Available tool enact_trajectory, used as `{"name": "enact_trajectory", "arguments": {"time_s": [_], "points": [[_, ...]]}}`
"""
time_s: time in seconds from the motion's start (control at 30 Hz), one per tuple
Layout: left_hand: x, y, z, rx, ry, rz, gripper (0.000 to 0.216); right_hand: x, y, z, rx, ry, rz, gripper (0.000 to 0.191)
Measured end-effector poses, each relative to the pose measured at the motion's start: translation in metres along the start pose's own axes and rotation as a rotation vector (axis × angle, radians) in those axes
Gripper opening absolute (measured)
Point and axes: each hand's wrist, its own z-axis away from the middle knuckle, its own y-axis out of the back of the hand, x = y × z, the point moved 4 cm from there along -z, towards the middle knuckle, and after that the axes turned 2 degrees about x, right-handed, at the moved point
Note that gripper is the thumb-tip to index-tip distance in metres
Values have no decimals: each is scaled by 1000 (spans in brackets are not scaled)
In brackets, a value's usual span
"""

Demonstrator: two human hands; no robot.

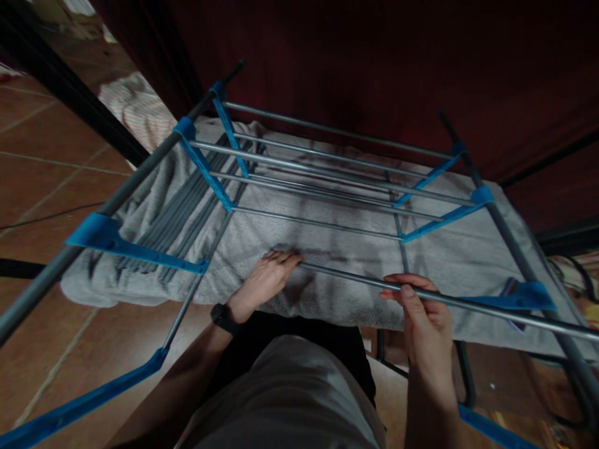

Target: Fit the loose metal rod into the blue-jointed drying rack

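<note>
A long grey metal tube [346, 272] slants across in front of me, out past the right side of the rack frame. Its left end reaches my left hand [271, 274], whose fingers are closed around it. My right hand [423, 315] pinches the same tube further right, between thumb and fingers. The rack frame [327, 168] has grey side poles, blue plastic brackets and several thin crossbars fitted at its far half. Closest to the held tube are the left blue bracket [140, 249] and the right blue bracket [505, 302], both on the near half.
A grey blanket [299, 231] covers the surface under the frame. Several loose grey tubes [178, 206] lie on it at the left. More blue brackets [84, 402] stick out low, near my arms. A dark red curtain [355, 68] hangs behind; tiled floor [56, 174] shows at left.
</note>
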Motion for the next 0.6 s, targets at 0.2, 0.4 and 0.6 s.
{"name": "enact_trajectory", "arguments": {"time_s": [0.2, 0.4, 0.6], "points": [[-7, -9, 3, 9, 18, 35, 35, -2, 0, -2, 45, -6, -26, 28], [-18, -17, 5, 8, 20, 29, 35, -4, 2, -3, 77, -31, -53, 27], [-29, -17, 10, 4, 49, 4, 36, -6, 7, -5, 148, -51, -112, 25]]}}
